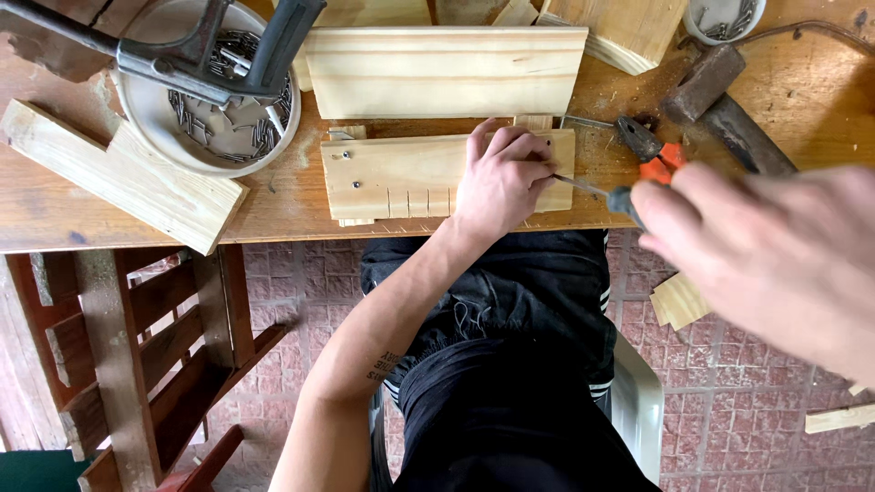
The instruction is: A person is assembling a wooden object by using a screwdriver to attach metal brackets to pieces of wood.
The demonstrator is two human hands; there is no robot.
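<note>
My left hand presses flat on a small pale wooden board near the front edge of the workbench; its fingers pinch something small at the board's right part, too small to make out. The board has a few screws at its left and pencil marks along its lower edge. My right hand, large and blurred close to the camera, grips a screwdriver whose thin shaft points left at the spot by my left fingers.
A wider plank lies behind the board. A bowl of nails with a metal tool across it sits at the left, beside a plank. Pliers and a hammer lie at the right. Brick floor below.
</note>
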